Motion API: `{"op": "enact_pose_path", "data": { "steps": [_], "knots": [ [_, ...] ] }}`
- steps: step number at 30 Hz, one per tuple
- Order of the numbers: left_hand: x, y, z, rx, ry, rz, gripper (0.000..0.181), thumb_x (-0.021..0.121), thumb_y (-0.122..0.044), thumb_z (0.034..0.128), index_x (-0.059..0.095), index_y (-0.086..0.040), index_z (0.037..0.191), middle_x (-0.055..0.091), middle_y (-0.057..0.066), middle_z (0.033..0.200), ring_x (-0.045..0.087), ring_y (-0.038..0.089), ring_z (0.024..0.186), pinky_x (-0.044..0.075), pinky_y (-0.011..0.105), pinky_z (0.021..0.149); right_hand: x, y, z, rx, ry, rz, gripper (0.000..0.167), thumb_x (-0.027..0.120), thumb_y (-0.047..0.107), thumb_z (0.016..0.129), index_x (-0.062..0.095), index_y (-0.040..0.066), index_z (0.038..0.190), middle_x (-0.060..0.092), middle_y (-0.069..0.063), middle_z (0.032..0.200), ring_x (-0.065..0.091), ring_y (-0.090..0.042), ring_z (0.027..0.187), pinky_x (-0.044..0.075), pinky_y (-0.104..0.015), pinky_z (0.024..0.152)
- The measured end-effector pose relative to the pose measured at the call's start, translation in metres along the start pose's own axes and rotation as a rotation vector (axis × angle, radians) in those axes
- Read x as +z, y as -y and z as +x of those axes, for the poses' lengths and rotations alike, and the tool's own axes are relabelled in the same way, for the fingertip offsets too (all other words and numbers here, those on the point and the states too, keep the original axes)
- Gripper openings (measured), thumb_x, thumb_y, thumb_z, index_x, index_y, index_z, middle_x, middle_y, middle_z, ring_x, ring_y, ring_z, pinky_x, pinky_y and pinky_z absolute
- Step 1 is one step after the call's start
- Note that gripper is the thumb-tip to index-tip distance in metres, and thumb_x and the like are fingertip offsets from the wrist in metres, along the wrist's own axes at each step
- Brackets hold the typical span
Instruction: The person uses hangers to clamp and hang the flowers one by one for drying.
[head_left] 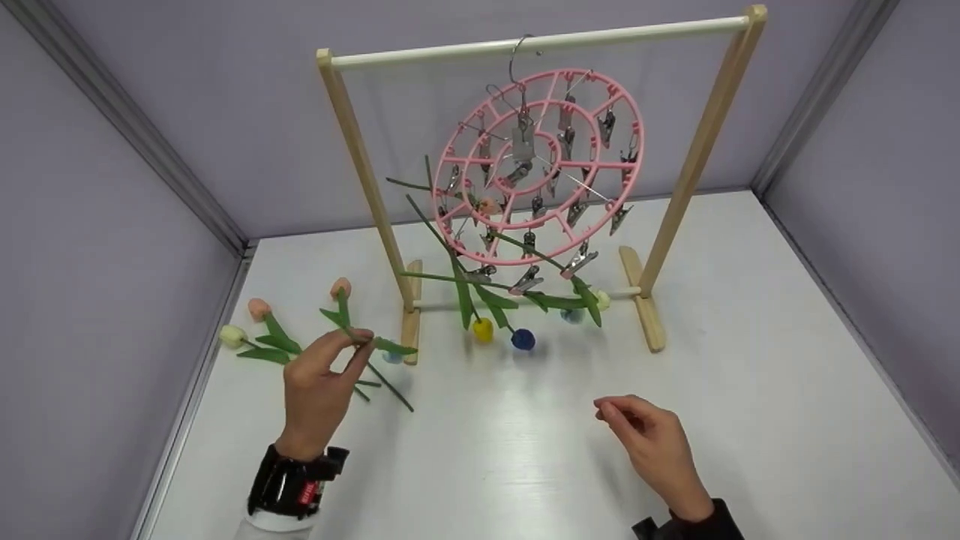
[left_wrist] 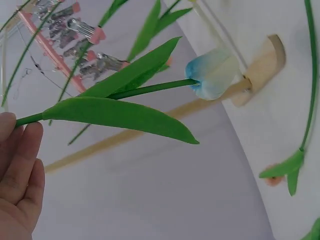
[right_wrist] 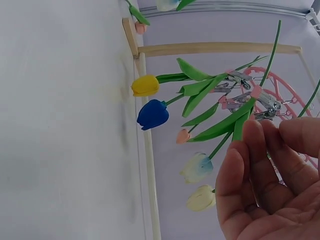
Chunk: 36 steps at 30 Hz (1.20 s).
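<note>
My left hand (head_left: 319, 386) pinches the green stem of an artificial tulip with a pale blue and white bloom (left_wrist: 212, 75). Its two long leaves (left_wrist: 122, 117) point away from the fingertips in the left wrist view. My right hand (head_left: 656, 450) hovers over the table's right half, fingers loosely bent and holding nothing visible. Beyond both hands hangs a round pink clip hanger (head_left: 581, 163) with many metal clips. Clipped along its lower edge, heads down, are several tulips, among them a yellow tulip (head_left: 483, 330), a dark blue tulip (head_left: 523, 340) and a cream tulip (head_left: 602, 300).
A wooden stand with a white top rail (head_left: 450, 51) carries the hanger; its right foot (head_left: 643, 300) rests on the white table (head_left: 510, 465). At the left lie a cream tulip (head_left: 232, 336) and peach tulips (head_left: 259, 309). Grey-framed panels (head_left: 97, 225) enclose the table.
</note>
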<state>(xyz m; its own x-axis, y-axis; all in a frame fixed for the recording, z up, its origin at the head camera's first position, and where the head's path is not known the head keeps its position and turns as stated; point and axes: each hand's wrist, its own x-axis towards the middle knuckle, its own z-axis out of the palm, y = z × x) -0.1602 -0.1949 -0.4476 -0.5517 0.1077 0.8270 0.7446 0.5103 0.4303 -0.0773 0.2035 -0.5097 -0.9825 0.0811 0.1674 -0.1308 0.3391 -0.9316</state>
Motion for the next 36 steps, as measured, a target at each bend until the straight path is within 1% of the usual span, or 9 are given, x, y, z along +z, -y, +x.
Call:
{"op": "enact_pose_path", "data": {
  "steps": [4, 7, 13, 15, 19, 21, 26, 31, 36],
  "knots": [
    [0.011, -0.021, -0.005, -0.028, 0.032, -0.084, 0.027, 0.079, 0.011, 0.0776, 0.075, -0.007, 0.098, 0.073, 0.002, 0.096, 0.07, 0.016, 0.087, 0.053, 0.019, 0.077, 0.004, 0.006, -0.003, -0.021, -0.005, -0.02, 0.011, 0.067, 0.011, 0.095, 0.076, 0.015, 0.1, 0.072, 0.007, 0.09, 0.068, -0.016, 0.085, 0.054, -0.022, 0.073],
    [0.025, -0.037, -0.009, -0.074, 0.049, -0.151, 0.025, 0.081, 0.006, 0.0779, 0.075, -0.009, 0.096, 0.073, 0.0, 0.095, 0.07, 0.015, 0.087, 0.053, 0.021, 0.079, 0.008, 0.012, -0.005, -0.055, -0.01, -0.036, 0.011, 0.068, 0.009, 0.095, 0.076, 0.015, 0.101, 0.071, 0.009, 0.091, 0.068, -0.014, 0.086, 0.053, -0.021, 0.075],
    [0.056, -0.065, -0.014, -0.146, 0.101, -0.309, 0.019, 0.081, -0.001, 0.0811, 0.074, -0.012, 0.096, 0.073, 0.001, 0.094, 0.07, 0.016, 0.088, 0.055, 0.027, 0.08, 0.015, 0.028, -0.012, -0.133, -0.001, -0.055, 0.018, 0.069, 0.007, 0.093, 0.075, 0.022, 0.101, 0.071, 0.009, 0.092, 0.067, -0.012, 0.085, 0.053, -0.021, 0.076],
    [0.065, -0.073, -0.015, -0.16, 0.115, -0.345, 0.018, 0.08, -0.002, 0.082, 0.074, -0.011, 0.096, 0.073, 0.0, 0.094, 0.07, 0.016, 0.088, 0.056, 0.028, 0.078, 0.017, 0.033, -0.014, -0.151, 0.003, -0.073, 0.021, 0.07, 0.006, 0.092, 0.075, 0.025, 0.101, 0.07, 0.01, 0.093, 0.066, -0.012, 0.085, 0.053, -0.021, 0.076],
    [0.08, -0.086, -0.016, -0.176, 0.141, -0.394, 0.016, 0.08, -0.007, 0.0834, 0.073, -0.012, 0.096, 0.072, -0.004, 0.094, 0.069, 0.013, 0.087, 0.057, 0.029, 0.076, 0.023, 0.041, -0.016, -0.198, -0.006, -0.123, 0.021, 0.071, 0.011, 0.092, 0.075, 0.029, 0.102, 0.069, 0.011, 0.093, 0.064, -0.01, 0.084, 0.053, -0.022, 0.075],
    [0.086, -0.09, -0.015, -0.174, 0.15, -0.414, 0.016, 0.08, -0.008, 0.0835, 0.073, -0.013, 0.097, 0.072, -0.005, 0.094, 0.069, 0.012, 0.086, 0.057, 0.029, 0.076, 0.026, 0.044, -0.017, -0.258, -0.021, -0.144, 0.021, 0.072, 0.011, 0.092, 0.074, 0.029, 0.103, 0.068, 0.012, 0.095, 0.064, -0.01, 0.084, 0.053, -0.024, 0.075],
    [0.096, -0.099, -0.014, -0.171, 0.178, -0.46, 0.018, 0.081, -0.011, 0.0836, 0.073, -0.016, 0.098, 0.072, -0.006, 0.092, 0.07, 0.011, 0.085, 0.057, 0.032, 0.078, 0.035, 0.048, -0.013, -0.49, -0.086, -0.211, 0.029, 0.079, 0.003, 0.084, 0.074, 0.02, 0.107, 0.067, 0.009, 0.101, 0.062, -0.013, 0.09, 0.05, -0.02, 0.079],
    [0.104, -0.105, -0.016, -0.168, 0.199, -0.501, 0.014, 0.079, -0.014, 0.0859, 0.072, -0.015, 0.098, 0.072, -0.005, 0.091, 0.069, 0.01, 0.087, 0.056, 0.033, 0.08, 0.044, 0.053, -0.009, -0.606, -0.122, -0.29, 0.035, 0.085, 0.004, 0.076, 0.074, 0.014, 0.108, 0.065, 0.004, 0.104, 0.061, -0.015, 0.097, 0.046, -0.018, 0.087],
    [0.111, -0.112, -0.018, -0.167, 0.203, -0.54, 0.014, 0.078, -0.013, 0.0867, 0.071, -0.013, 0.099, 0.072, -0.003, 0.09, 0.069, 0.011, 0.086, 0.056, 0.033, 0.08, 0.048, 0.054, -0.005, -0.693, -0.156, -0.337, 0.044, 0.088, 0.0, 0.07, 0.073, 0.015, 0.109, 0.064, 0.002, 0.104, 0.061, -0.015, 0.095, 0.047, -0.019, 0.085]
  ]
}}
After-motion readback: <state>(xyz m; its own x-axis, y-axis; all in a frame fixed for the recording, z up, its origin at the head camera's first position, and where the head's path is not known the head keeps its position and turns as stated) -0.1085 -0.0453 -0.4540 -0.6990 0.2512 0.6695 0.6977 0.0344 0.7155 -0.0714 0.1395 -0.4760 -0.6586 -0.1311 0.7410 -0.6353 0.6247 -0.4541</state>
